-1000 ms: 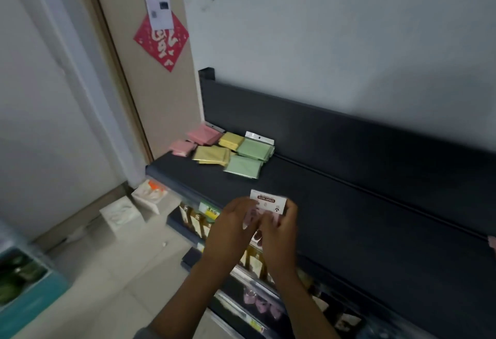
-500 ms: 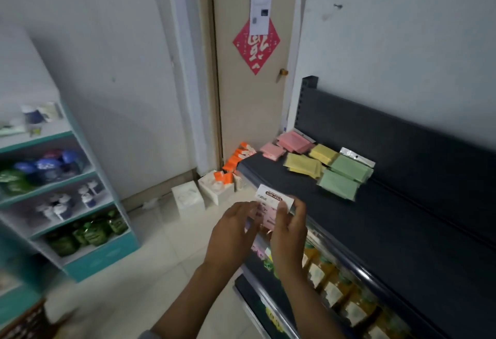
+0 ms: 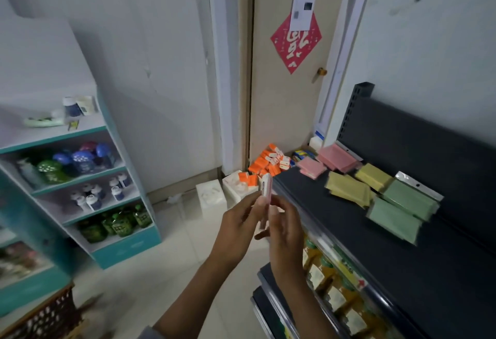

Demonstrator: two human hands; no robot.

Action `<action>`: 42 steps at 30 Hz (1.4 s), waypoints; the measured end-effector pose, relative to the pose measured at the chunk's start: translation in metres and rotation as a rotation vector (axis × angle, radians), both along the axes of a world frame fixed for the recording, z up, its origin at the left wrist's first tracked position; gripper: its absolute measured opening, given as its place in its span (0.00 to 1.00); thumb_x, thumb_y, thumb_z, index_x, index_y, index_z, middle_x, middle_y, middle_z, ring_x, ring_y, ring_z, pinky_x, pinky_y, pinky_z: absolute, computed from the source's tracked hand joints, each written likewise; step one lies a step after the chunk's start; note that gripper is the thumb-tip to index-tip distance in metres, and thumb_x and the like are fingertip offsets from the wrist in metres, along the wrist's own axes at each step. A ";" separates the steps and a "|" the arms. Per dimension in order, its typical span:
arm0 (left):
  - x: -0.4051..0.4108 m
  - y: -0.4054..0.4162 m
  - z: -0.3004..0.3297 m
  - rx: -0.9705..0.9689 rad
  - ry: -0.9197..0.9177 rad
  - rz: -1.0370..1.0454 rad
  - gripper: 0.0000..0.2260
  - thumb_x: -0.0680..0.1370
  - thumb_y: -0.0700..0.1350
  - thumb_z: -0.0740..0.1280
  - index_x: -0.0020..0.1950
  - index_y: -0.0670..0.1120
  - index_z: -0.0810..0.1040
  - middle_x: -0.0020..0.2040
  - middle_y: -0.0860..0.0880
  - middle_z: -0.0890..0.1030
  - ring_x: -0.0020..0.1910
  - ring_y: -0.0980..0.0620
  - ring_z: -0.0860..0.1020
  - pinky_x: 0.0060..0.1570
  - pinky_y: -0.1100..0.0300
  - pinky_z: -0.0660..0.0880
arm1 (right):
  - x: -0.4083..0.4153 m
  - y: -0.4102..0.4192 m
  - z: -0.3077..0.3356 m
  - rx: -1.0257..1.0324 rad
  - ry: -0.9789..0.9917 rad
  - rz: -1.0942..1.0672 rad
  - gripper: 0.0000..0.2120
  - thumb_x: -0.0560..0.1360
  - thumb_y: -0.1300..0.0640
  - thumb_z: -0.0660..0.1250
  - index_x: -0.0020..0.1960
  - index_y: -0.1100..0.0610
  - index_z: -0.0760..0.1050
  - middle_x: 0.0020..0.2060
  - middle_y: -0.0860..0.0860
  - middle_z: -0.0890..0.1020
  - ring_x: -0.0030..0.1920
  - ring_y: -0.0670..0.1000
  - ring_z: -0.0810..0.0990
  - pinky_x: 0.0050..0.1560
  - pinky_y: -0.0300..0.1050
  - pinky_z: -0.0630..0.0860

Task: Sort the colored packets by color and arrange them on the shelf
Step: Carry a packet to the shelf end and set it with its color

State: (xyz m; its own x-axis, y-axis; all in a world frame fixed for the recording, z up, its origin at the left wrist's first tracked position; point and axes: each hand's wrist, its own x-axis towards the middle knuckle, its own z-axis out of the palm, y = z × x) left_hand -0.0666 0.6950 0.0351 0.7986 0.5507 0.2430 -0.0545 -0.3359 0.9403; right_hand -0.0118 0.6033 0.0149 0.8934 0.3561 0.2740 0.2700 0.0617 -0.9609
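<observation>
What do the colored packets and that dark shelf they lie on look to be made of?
The green packets, the yellow packets and the pink packets look like thin plastic sleeves: flat, slightly glossy, one with a clear punched hang tab. The dark shelf looks like painted metal, matte, with a perforated upright.

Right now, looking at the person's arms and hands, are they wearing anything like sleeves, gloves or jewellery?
Both forearms are bare up to the bottom edge of the picture. The left hand and right hand have no gloves, and I see no rings, watch or bracelet. A small grey patch by the left arm at the bottom edge may be clothing; too little shows to tell.
</observation>
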 end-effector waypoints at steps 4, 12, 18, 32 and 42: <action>0.029 0.023 0.008 -0.157 0.018 -0.017 0.18 0.84 0.58 0.56 0.61 0.51 0.80 0.49 0.53 0.84 0.50 0.52 0.82 0.46 0.64 0.78 | 0.040 0.025 0.003 -0.033 -0.117 -0.051 0.19 0.76 0.50 0.73 0.65 0.49 0.74 0.60 0.46 0.76 0.51 0.49 0.82 0.31 0.43 0.82; 0.090 0.066 0.014 -0.103 0.031 0.097 0.09 0.84 0.50 0.62 0.59 0.48 0.77 0.50 0.52 0.83 0.46 0.58 0.82 0.37 0.66 0.77 | 0.116 0.057 0.000 -0.086 0.065 -0.103 0.10 0.80 0.50 0.68 0.61 0.46 0.77 0.50 0.45 0.78 0.49 0.44 0.80 0.41 0.37 0.77; 0.126 0.086 -0.012 -0.092 0.219 0.192 0.07 0.82 0.48 0.67 0.59 0.51 0.73 0.50 0.47 0.82 0.38 0.53 0.84 0.35 0.59 0.82 | 0.152 0.073 -0.015 -0.140 0.140 -0.132 0.08 0.80 0.59 0.67 0.55 0.50 0.80 0.51 0.48 0.78 0.49 0.41 0.79 0.39 0.30 0.76; 0.247 0.085 -0.048 0.360 0.382 -0.032 0.10 0.80 0.44 0.68 0.59 0.49 0.84 0.57 0.52 0.83 0.56 0.51 0.78 0.58 0.59 0.73 | 0.223 0.028 -0.020 -0.165 0.095 -0.592 0.09 0.76 0.66 0.65 0.49 0.55 0.80 0.48 0.50 0.80 0.48 0.38 0.76 0.45 0.27 0.70; 0.288 0.107 -0.055 0.323 0.325 -0.307 0.03 0.75 0.48 0.73 0.47 0.52 0.83 0.47 0.57 0.80 0.47 0.60 0.77 0.50 0.57 0.75 | 0.241 0.049 -0.015 -0.145 0.127 -0.786 0.11 0.76 0.68 0.64 0.48 0.52 0.79 0.47 0.48 0.80 0.47 0.37 0.76 0.42 0.25 0.70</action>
State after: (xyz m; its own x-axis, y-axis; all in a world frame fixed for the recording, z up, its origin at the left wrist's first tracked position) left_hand 0.2216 0.8022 -0.0201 0.9729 0.2190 0.0745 0.0810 -0.6242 0.7770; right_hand 0.2295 0.6520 -0.0002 0.9184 -0.3652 0.1526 0.0707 -0.2278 -0.9711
